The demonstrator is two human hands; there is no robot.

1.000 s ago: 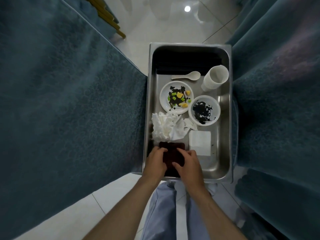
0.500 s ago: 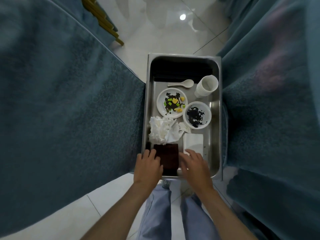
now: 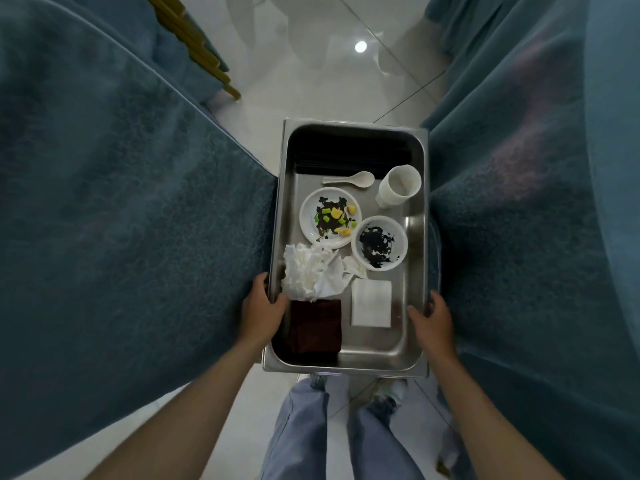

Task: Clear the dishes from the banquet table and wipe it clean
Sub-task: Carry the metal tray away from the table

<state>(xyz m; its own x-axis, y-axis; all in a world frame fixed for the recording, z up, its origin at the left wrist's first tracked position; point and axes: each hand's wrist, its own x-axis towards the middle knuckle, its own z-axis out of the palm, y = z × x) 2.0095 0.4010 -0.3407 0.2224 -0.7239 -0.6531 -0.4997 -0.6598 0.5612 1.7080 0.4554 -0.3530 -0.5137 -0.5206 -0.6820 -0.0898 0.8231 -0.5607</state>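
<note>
Your legs in jeans point(image 3: 301, 434) stand on the tile floor point(image 3: 329, 71), just below the near end of the pan point(image 3: 346, 370). Your left hand point(image 3: 263, 310) grips the pan's left rim, thumb hooked inside and fingers down the outer wall. Your right hand point(image 3: 431, 320) grips the right rim the same way, thumb inside.

The pan sits between two blue-draped tables, the left table point(image 3: 121, 220) and the right table point(image 3: 536, 220), and both cloths press close to its sides. What holds it up from below is hidden.

Inside, nearest you, a dark cloth point(image 3: 315, 327) lies flat in the left corner, with a folded napkin point(image 3: 371, 303) just beside it. A crumpled tissue point(image 3: 310, 271) overlaps the cloth's far edge. Beyond that are a sauce-smeared bowl point(image 3: 379, 242) on the right and a plate point(image 3: 330, 217) with yellow and green scraps on the left. Farther on, a cup point(image 3: 400, 187) leans at the right wall, and a spoon point(image 3: 349, 179) lies beside it.
</note>
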